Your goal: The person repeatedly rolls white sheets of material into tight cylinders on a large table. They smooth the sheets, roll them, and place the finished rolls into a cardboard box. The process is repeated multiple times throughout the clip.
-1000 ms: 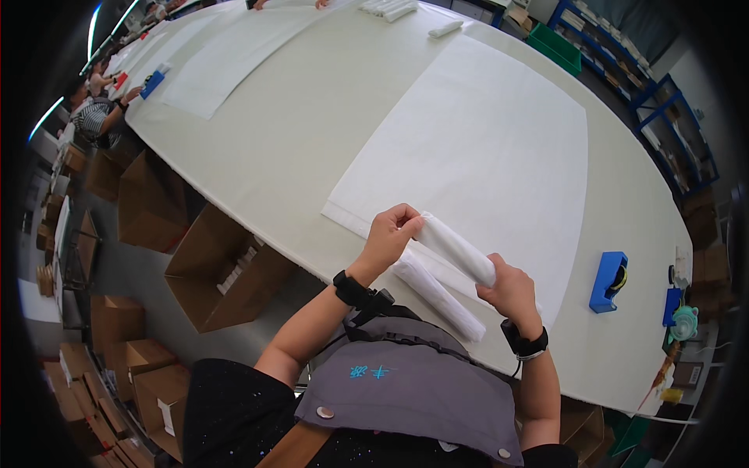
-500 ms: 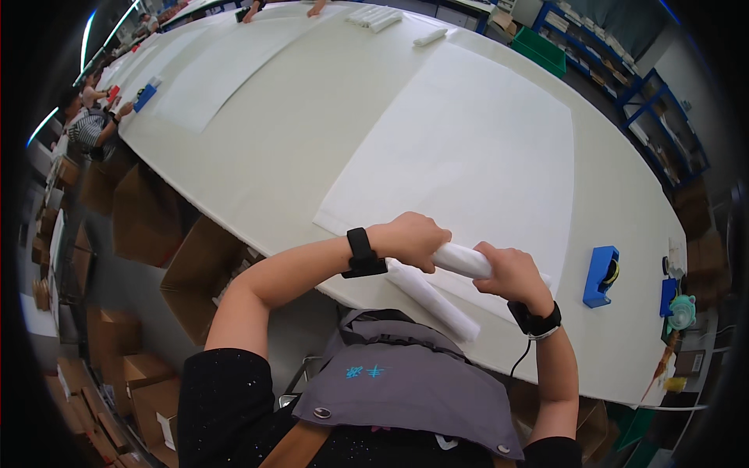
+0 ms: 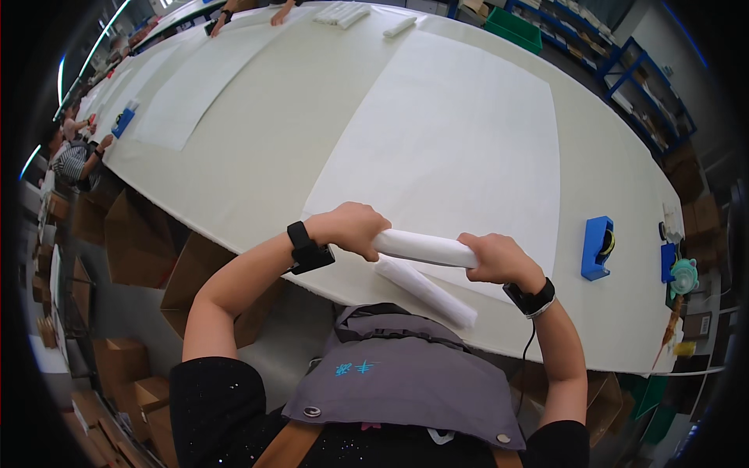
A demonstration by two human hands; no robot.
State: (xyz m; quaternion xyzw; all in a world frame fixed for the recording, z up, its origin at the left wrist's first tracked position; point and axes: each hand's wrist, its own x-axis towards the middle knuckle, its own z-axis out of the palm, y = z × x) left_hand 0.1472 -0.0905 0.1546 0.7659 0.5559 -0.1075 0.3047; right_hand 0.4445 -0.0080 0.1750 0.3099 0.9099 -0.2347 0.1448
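Observation:
A white roll (image 3: 425, 247) lies across the near edge of a large white sheet (image 3: 449, 132) spread on the table. My left hand (image 3: 351, 228) is closed around the roll's left end. My right hand (image 3: 501, 259) is closed around its right end. Both wrists wear black bands. Between my arms, close to the table's near edge, rests a second white roll (image 3: 429, 294), slanting down to the right. Whether the held roll is joined to the sheet cannot be made out. To the right of the sheet stands a blue tape dispenser (image 3: 596, 251).
The big pale table (image 3: 265, 171) carries more white rolls (image 3: 341, 14) and a single roll (image 3: 399, 27) at its far side. Other people work at the far left. Cardboard boxes (image 3: 139, 242) stand below the left edge. A green crate (image 3: 512, 30) sits beyond the table.
My hands have moved farther apart along the held roll, so more of it shows between them. My left hand has shifted left. The whole view has also shifted slightly.

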